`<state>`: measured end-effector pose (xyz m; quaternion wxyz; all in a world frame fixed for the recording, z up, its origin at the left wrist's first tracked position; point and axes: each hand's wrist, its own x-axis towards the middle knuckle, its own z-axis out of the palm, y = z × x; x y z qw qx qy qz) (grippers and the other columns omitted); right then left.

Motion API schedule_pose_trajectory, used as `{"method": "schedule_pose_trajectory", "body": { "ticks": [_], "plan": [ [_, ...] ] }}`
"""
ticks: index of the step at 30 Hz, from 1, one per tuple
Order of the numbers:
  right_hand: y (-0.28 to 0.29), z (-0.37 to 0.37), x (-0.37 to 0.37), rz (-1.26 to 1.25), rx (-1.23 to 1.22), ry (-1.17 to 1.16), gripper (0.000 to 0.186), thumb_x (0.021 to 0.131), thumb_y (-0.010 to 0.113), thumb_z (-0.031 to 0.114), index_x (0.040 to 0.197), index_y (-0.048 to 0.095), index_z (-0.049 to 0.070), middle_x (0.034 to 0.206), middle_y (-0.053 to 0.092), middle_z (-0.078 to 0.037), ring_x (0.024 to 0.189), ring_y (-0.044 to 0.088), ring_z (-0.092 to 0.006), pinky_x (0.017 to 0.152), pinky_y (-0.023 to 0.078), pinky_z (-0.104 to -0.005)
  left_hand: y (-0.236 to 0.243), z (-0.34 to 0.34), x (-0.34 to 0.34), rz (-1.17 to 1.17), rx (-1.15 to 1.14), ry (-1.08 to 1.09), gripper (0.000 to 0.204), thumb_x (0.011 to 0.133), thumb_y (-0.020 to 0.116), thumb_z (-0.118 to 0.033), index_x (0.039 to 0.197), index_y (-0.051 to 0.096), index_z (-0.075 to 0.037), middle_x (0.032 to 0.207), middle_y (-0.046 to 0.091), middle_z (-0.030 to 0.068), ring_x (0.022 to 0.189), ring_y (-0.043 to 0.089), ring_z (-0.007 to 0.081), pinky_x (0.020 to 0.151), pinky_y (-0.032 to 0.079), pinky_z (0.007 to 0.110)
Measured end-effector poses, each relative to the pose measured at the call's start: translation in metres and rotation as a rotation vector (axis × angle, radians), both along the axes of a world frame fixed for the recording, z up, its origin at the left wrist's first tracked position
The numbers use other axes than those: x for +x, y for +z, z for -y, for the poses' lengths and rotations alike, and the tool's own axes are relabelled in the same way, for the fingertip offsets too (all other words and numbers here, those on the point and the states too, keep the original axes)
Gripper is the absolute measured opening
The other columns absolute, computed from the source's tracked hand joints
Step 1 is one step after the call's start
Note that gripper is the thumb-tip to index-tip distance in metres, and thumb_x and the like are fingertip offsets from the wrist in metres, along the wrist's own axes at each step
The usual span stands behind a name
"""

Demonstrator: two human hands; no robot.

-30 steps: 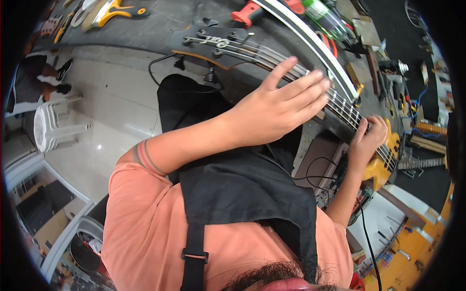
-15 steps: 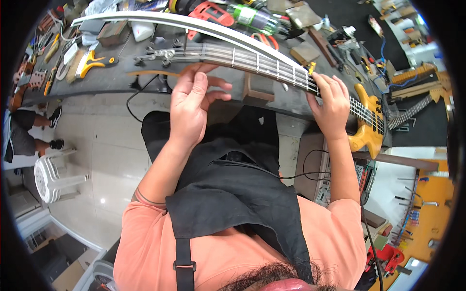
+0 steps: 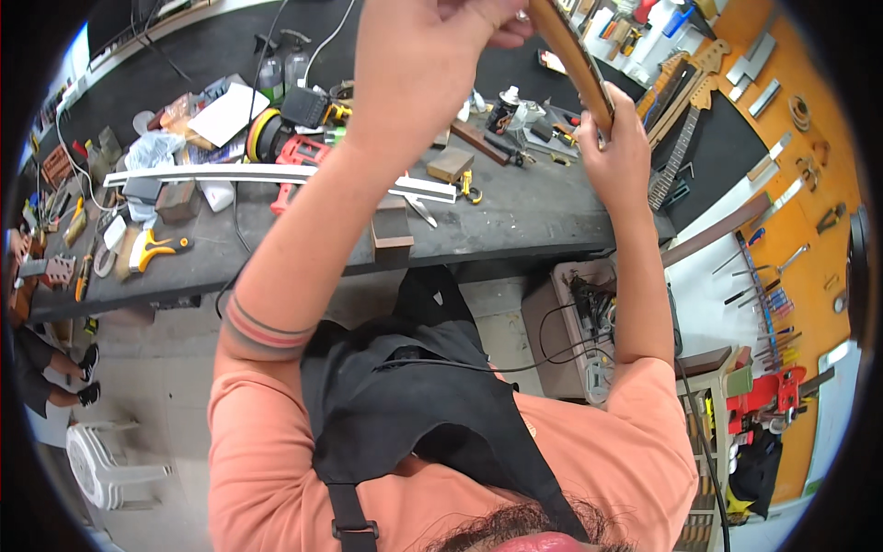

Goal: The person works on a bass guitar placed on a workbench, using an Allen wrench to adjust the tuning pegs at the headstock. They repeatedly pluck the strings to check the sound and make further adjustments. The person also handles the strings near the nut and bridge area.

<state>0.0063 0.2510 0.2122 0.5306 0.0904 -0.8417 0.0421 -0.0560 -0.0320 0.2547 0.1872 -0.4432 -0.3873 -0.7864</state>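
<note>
The bass guitar is raised above the bench, and its neck (image 3: 575, 60) shows nearly edge-on, running out past the top of the view. Its body is hidden behind my right hand or out of view. My right hand (image 3: 618, 138) is wrapped round the lower visible part of the neck. Up at the top edge, my left hand (image 3: 428, 60) has its fingers bent and closed at the neck's upper end, beside a small shiny metal part. The picture's edge cuts off some of that hand and whatever lies beyond it.
On the dark workbench (image 3: 515, 216) lie a white strip (image 3: 221, 175), a brown block (image 3: 393, 235), a red power tool (image 3: 299, 152) and a yellow-handled brush (image 3: 156, 248). A loose guitar neck (image 3: 676, 156) is at the right. White stools (image 3: 92, 465) and another person's legs (image 3: 60, 382) are at left.
The bass guitar has been lifted from over the bench and tilted up toward the upper right. My left hand has risen from below the neck to its upper end; my right hand still grips the neck.
</note>
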Motion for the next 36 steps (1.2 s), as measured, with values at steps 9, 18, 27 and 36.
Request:
{"method": "schedule_pose_trajectory", "body": {
  "ticks": [9, 18, 27, 36],
  "plan": [
    [-0.047, 0.044, 0.053, 0.194, -0.189, 0.058, 0.04, 0.088, 0.069, -0.008, 0.126, 0.07, 0.005, 0.116, 0.075, -0.019, 0.116, 0.073, -0.0415, 0.103, 0.056, -0.045, -0.109, 0.018, 0.04, -0.02, -0.113, 0.057, 0.015, 0.108, 0.076, 0.003, 0.121, 0.077, 0.01, 0.112, 0.083, 0.0136, 0.105, 0.08, 0.0201, 0.097, 0.064, 0.036],
    [-0.007, 0.125, 0.111, 0.421, -0.457, 0.513, 0.049, 0.084, 0.061, 0.002, 0.131, 0.067, -0.004, 0.131, 0.065, -0.013, 0.137, 0.062, -0.0244, 0.119, 0.044, -0.0394, -0.19, 0.022, 0.057, -0.137, -0.073, 0.04, 0.059, 0.099, 0.083, 0.002, 0.152, 0.059, -0.006, 0.145, 0.069, 0.0158, 0.129, 0.072, 0.025, 0.104, 0.064, 0.036],
    [0.045, 0.256, 0.114, 0.72, -0.265, 0.371, 0.049, 0.113, 0.064, 0.038, 0.076, 0.053, 0.01, 0.072, 0.051, -0.002, 0.072, 0.047, -0.0207, 0.08, 0.038, -0.0379, -0.195, 0.013, 0.08, 0.388, 0.149, -0.878, 0.028, 0.118, 0.065, -0.007, 0.145, 0.073, -0.005, 0.133, 0.08, 0.0081, 0.112, 0.075, 0.008, 0.096, 0.062, 0.027],
    [0.037, 0.255, 0.115, 0.548, -0.549, 0.586, 0.047, 0.121, 0.048, 0.031, 0.078, 0.048, 0.011, 0.071, 0.047, 0.002, 0.069, 0.041, -0.0136, 0.072, 0.036, -0.0359, -0.21, 0.001, 0.059, 0.152, -0.003, -0.61, 0.026, 0.115, 0.063, 0.001, 0.14, 0.073, -0.001, 0.127, 0.08, 0.0167, 0.1, 0.081, 0.0204, 0.085, 0.067, 0.034]
  ]
}}
